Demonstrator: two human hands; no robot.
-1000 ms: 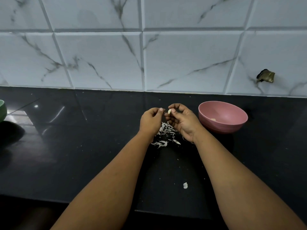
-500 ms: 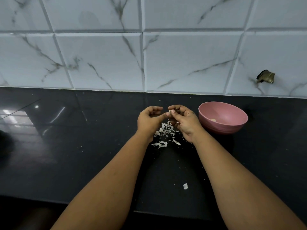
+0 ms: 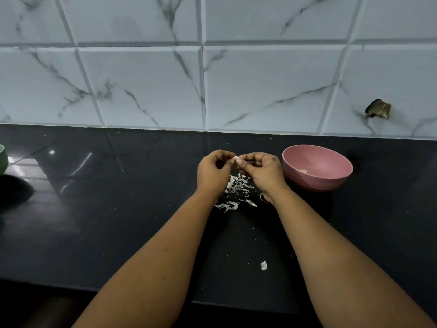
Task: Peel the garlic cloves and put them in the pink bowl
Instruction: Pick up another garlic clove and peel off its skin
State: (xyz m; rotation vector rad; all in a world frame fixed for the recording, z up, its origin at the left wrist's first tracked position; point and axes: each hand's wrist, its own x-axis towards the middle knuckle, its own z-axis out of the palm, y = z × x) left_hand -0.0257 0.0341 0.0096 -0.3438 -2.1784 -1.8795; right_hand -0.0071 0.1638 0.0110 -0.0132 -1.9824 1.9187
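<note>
Both hands meet above the black counter, just left of the pink bowl (image 3: pixel 318 183). A small pale garlic clove (image 3: pixel 236 158) is pinched between the fingertips of my left hand (image 3: pixel 214 172) and my right hand (image 3: pixel 263 172). All fingers are curled round it, so most of the clove is hidden. Under the hands lies a heap of white garlic skins (image 3: pixel 237 189). Inside the bowl a peeled clove (image 3: pixel 303 171) rests on the bottom.
A single white scrap of skin (image 3: pixel 264 265) lies nearer the counter's front edge. A green bowl (image 3: pixel 2 159) shows at the far left edge. A marble-tiled wall with a small brass fitting (image 3: pixel 378 109) stands behind the black counter (image 3: pixel 118 209).
The hands have closed in on each other and shifted slightly, still working the same clove between the fingertips. The view moved a little, bringing the green bowl back at the left edge.
</note>
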